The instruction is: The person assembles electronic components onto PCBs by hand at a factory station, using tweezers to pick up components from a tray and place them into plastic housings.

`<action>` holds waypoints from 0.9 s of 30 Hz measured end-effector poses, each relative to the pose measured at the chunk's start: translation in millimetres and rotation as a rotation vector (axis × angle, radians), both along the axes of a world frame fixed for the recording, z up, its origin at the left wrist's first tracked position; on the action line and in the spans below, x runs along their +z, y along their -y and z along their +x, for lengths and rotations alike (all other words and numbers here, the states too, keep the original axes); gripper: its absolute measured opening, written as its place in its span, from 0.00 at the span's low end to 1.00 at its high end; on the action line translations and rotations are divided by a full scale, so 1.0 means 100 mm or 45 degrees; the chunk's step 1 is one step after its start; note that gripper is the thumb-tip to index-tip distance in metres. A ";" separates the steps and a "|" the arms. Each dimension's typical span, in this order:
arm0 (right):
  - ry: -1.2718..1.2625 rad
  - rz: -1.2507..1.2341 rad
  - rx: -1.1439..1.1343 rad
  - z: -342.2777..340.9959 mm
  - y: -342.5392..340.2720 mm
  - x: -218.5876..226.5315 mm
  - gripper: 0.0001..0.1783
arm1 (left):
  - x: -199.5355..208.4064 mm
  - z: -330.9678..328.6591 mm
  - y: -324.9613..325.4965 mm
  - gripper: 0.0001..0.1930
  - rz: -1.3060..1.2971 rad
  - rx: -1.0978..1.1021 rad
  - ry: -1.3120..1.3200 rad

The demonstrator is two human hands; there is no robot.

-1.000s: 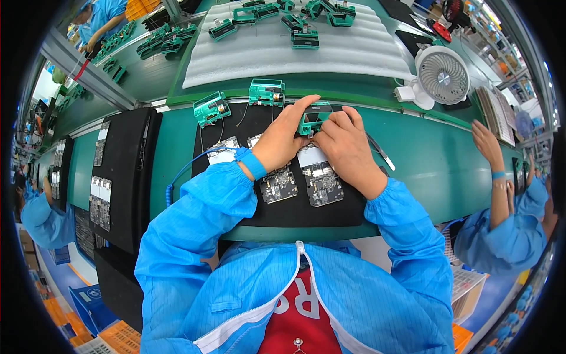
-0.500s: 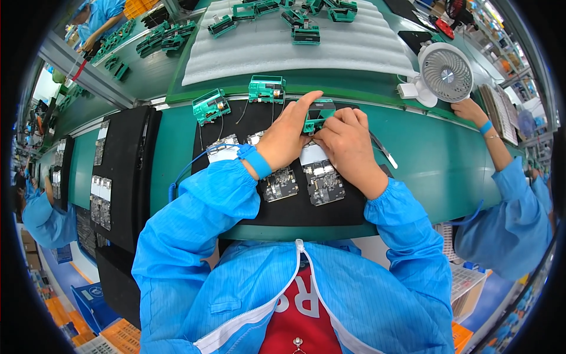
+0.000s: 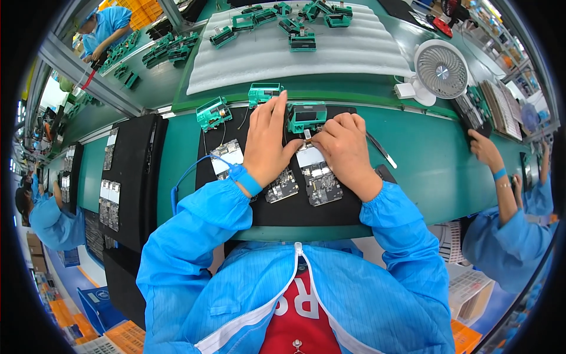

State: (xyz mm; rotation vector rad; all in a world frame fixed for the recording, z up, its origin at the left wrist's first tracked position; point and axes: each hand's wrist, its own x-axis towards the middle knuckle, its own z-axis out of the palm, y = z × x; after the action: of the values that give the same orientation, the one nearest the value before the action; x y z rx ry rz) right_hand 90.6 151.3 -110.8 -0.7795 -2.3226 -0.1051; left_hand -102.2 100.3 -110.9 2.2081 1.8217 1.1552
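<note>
My left hand (image 3: 264, 144) is open, its fingers stretched away from me and its thumb beside a small connector strip at the top of a circuit board (image 3: 323, 184). My right hand (image 3: 343, 152) has its fingers curled together at that same strip; whatever they pinch is hidden. Just beyond my fingers sits a green plastic housing (image 3: 306, 116) with a dark panel, by the board's far end. Two more boards lie to the left, one circuit board (image 3: 227, 158) and another circuit board (image 3: 283, 186) partly under my left hand. A green housing (image 3: 213, 113) and a second housing (image 3: 263, 93) stand behind them.
Tweezers (image 3: 382, 149) lie right of the black mat (image 3: 265, 217). A white fan (image 3: 441, 69) stands at the far right. White foam (image 3: 247, 62) holds several green housings. Black trays (image 3: 138, 177) with boards are at left. Co-workers sit on both sides.
My left hand has drawn back leftward from the housing, its fingers now pointing straight ahead. The housing shows more fully and looks turned. The co-worker's hand at right now holds a dark object.
</note>
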 end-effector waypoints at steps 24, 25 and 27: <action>-0.111 -0.015 -0.011 -0.01 0.03 -0.04 0.05 | -0.17 0.01 -0.07 0.45 -0.534 0.221 -0.097; -0.116 -0.017 -0.009 -0.01 0.02 -0.05 0.05 | -0.17 0.01 -0.08 0.45 -0.535 0.225 -0.101; -0.116 -0.021 -0.008 -0.01 0.02 -0.07 0.04 | -0.16 0.01 -0.08 0.44 -0.586 0.243 -0.083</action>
State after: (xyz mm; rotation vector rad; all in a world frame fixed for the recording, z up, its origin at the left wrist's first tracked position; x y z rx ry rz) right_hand 89.2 149.8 -118.0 -0.7838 -2.2379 -0.0520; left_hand -100.8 108.8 -126.8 1.8622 2.1006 0.6009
